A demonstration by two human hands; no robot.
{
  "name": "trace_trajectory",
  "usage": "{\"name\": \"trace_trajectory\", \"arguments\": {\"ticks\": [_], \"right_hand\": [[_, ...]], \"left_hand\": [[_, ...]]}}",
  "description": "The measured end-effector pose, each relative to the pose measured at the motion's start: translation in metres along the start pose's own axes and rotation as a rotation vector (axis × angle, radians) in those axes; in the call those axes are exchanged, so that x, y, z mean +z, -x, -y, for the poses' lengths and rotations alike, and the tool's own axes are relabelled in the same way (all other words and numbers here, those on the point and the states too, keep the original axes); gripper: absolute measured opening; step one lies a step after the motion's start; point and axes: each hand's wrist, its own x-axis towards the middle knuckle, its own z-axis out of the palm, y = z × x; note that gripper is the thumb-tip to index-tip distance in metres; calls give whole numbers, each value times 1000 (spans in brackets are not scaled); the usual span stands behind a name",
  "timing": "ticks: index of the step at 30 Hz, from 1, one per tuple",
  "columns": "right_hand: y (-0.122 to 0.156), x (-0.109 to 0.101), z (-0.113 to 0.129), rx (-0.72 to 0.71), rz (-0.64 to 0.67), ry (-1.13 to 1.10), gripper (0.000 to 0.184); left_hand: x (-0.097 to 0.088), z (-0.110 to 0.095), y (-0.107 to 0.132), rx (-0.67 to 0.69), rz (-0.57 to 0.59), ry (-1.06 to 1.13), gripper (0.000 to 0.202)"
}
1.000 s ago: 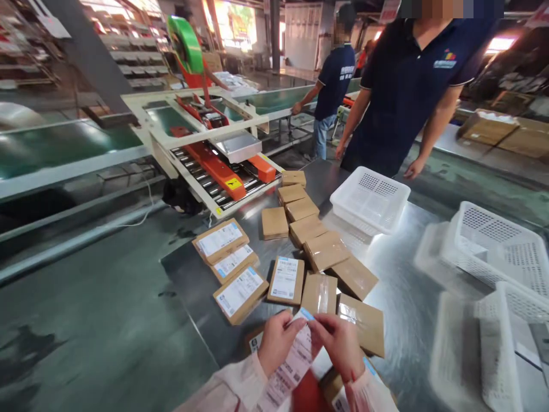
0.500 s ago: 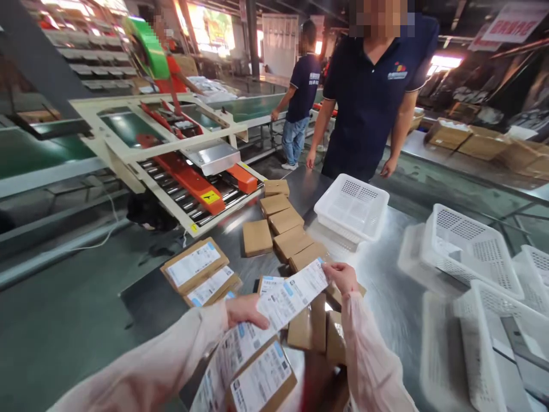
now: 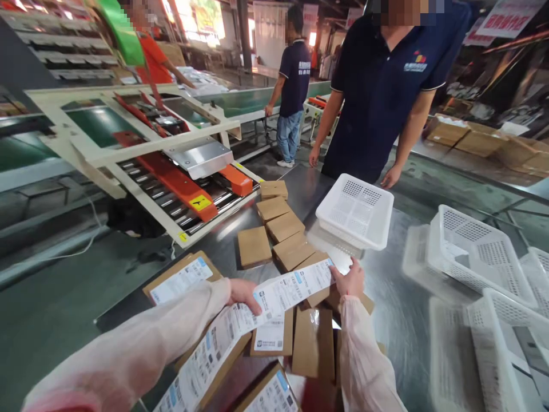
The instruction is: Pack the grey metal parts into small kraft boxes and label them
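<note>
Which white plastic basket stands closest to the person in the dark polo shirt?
The upside-down white basket at the table's far middle, just in front of that person's hand. The other baskets lie further right, open side up.

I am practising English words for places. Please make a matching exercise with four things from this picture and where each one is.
Things:
1. label strip
2. white basket
3. orange bar
4. person in a dark shirt

Places:
A. on the roller machine
B. standing across the table
C. between left hand and right hand
D. on the table, right of the box row

Pairs: 1-C, 2-D, 3-A, 4-B
</note>
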Motion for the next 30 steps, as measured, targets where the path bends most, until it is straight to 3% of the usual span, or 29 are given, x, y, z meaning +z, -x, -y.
{"name": "trace_trajectory", "arguments": {"ticks": [2, 5, 7, 10, 12, 14, 15, 16, 18, 20, 23, 26, 30], "right_hand": [[9, 7, 10, -224, -18, 199, 70], [22, 22, 28, -587, 205, 409, 59], [31, 27, 39, -612, 289, 454, 66], [59, 17, 45, -579, 232, 246, 76], [98, 2, 37, -594, 369, -148, 77], [151, -13, 22, -484, 762, -646, 78], [179, -19, 14, -350, 965, -836, 85], [207, -25, 5, -183, 1020, -948, 78], [251, -36, -11, 82, 934, -1011, 63], [273, -48, -23, 132, 902, -958, 55], [266, -69, -33, 71, 971, -898, 57], [236, -88, -37, 51, 830, -723, 52], [204, -97, -42, -153, 747, -437, 39]], "left_hand": [[-8, 26, 29, 4, 27, -55, 32], [-10, 56, 74, 9, 34, -97, 35], [-3, 66, 96, 33, 26, -49, 39], [26, 75, 110, 165, -48, 78, 45], [57, 82, 106, 259, -179, 144, 48], [94, 91, 97, 314, -249, 209, 48], [113, 96, 91, 324, -210, 228, 47], [131, 101, 85, 336, -142, 239, 48], [161, 107, 74, 373, -70, 237, 54], [180, 108, 62, 404, -197, 242, 60], [197, 107, 42, 339, -402, 326, 60], [215, 109, 22, 315, -430, 358, 57], [238, 115, -3, 367, -677, 357, 50]]}}
